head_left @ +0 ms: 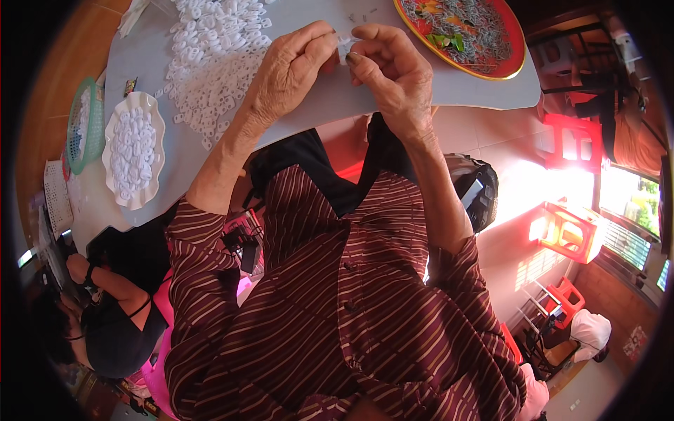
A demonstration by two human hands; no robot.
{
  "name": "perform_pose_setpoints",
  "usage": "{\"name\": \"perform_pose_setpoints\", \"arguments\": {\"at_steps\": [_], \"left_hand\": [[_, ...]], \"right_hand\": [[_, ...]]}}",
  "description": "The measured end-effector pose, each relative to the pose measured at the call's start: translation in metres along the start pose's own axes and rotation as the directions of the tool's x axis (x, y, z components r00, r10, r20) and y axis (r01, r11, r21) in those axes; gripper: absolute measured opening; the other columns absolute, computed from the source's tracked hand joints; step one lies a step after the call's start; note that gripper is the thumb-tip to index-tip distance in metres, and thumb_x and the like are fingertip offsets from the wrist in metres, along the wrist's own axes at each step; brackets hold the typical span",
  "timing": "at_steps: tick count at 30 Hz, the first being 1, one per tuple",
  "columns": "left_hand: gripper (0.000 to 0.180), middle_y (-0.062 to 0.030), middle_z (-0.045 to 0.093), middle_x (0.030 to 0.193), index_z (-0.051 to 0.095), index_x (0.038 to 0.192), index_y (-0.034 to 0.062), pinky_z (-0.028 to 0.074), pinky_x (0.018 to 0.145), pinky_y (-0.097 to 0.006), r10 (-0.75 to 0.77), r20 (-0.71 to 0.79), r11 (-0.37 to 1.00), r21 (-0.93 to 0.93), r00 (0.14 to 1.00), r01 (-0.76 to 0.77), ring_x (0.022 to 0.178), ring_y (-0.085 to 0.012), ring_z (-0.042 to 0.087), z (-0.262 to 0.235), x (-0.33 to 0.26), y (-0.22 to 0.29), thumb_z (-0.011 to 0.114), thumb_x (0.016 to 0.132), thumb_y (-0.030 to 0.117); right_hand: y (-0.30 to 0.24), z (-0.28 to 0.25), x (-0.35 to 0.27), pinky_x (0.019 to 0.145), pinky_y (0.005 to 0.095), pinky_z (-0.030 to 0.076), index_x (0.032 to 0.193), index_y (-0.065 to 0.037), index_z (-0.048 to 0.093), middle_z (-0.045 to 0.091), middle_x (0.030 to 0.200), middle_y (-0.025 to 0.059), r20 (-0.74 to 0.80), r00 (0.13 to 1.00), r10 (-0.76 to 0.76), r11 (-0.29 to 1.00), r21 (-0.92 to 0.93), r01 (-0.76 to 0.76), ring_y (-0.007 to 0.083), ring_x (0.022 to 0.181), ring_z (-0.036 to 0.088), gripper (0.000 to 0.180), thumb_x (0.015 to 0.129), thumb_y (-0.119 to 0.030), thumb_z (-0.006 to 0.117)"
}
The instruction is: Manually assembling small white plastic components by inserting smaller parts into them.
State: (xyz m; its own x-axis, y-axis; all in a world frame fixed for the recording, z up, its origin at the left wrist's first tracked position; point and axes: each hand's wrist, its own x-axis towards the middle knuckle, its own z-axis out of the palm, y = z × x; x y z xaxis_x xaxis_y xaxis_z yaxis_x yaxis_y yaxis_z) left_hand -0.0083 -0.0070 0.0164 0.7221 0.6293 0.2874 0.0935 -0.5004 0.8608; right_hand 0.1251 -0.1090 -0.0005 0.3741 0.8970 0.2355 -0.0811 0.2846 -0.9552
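Seen from above, a person in a maroon striped shirt (351, 302) worked at a pale grey table (393, 84), both bare hands raised together over its near edge. The left hand (291, 74) and the right hand (393, 70) met fingertip to fingertip, each pinched closed on a small white plastic piece (344, 43) held between them, just above the tabletop. The piece was largely hidden by the fingers, and its exact shape could not be made out.

A loose heap of small white plastic rings (214, 63) lay spread on the table just left of the left hand. Farther left stood a white scalloped dish (133, 151) filled with more white pieces, with a green mesh basket (83, 123) beside it at the table's rim. To the right of the right hand sat a round red tray with a gold rim (460, 35), holding a tangle of small grey metal parts.

Another person in a dark top (116, 323) sat lower left, well apart from the hands. Red plastic stools (572, 228) stood on the tiled floor at right.
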Motion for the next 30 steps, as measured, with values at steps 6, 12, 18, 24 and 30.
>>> {"name": "perform_pose_setpoints", "arguments": {"at_steps": [6,12,18,24,30], "left_hand": [[0.035,-0.0037,0.049,0.068,0.048,0.078,0.0028,0.037,0.069,-0.025,-0.074,0.079,0.995,-0.059,0.994,0.079,0.069,-0.0122,0.045,-0.001,0.003,0.002,0.040,0.091,0.035],[0.031,-0.0076,0.051,0.064,0.049,0.079,-0.0004,0.041,0.066,-0.029,-0.175,0.111,0.978,-0.098,0.978,0.186,0.063,-0.0186,0.050,-0.004,0.003,0.006,0.042,0.090,0.027],[0.034,-0.0044,0.049,0.067,0.049,0.080,0.0021,0.038,0.066,-0.025,-0.184,0.073,0.978,-0.084,0.980,0.189,0.067,-0.0128,0.045,-0.001,0.000,0.007,0.041,0.092,0.032],[0.024,-0.0094,0.049,0.061,0.049,0.081,0.0010,0.041,0.057,-0.031,-0.011,0.027,0.998,-0.055,1.000,0.013,0.057,-0.0175,0.045,0.001,0.000,0.002,0.045,0.092,0.022],[0.022,-0.0114,0.046,0.063,0.049,0.084,0.0006,0.041,0.056,-0.031,-0.032,0.089,0.999,-0.016,0.995,0.034,0.057,-0.0184,0.044,0.002,-0.001,-0.003,0.046,0.092,0.020]], "right_hand": [[0.000,0.000,0.000,0.064,0.0196,0.048,0.110,0.002,0.052,0.061,0.082,0.0040,0.006,1.000,0.007,1.000,0.007,-0.007,0.0073,0.068,0.057,0.029,0.083,0.001,0.060],[0.001,0.000,0.001,0.063,0.0197,0.048,0.110,0.002,0.052,0.061,0.082,0.0042,0.008,1.000,0.008,1.000,0.000,-0.008,0.0071,0.069,0.057,0.029,0.083,0.000,0.061],[0.000,0.000,0.001,0.063,0.0195,0.047,0.111,0.002,0.052,0.061,0.082,0.0037,0.002,1.000,0.023,1.000,-0.001,-0.023,0.0070,0.069,0.057,0.029,0.083,0.000,0.061],[0.001,0.001,0.000,0.064,0.0194,0.047,0.112,0.002,0.052,0.060,0.081,0.0029,-0.003,1.000,0.025,1.000,-0.011,-0.025,0.0070,0.069,0.057,0.029,0.083,0.001,0.059],[-0.001,0.000,0.000,0.065,0.0200,0.048,0.111,0.003,0.052,0.061,0.083,0.0038,-0.002,1.000,0.014,0.999,-0.032,-0.014,0.0080,0.070,0.058,0.029,0.083,0.001,0.059]]}}
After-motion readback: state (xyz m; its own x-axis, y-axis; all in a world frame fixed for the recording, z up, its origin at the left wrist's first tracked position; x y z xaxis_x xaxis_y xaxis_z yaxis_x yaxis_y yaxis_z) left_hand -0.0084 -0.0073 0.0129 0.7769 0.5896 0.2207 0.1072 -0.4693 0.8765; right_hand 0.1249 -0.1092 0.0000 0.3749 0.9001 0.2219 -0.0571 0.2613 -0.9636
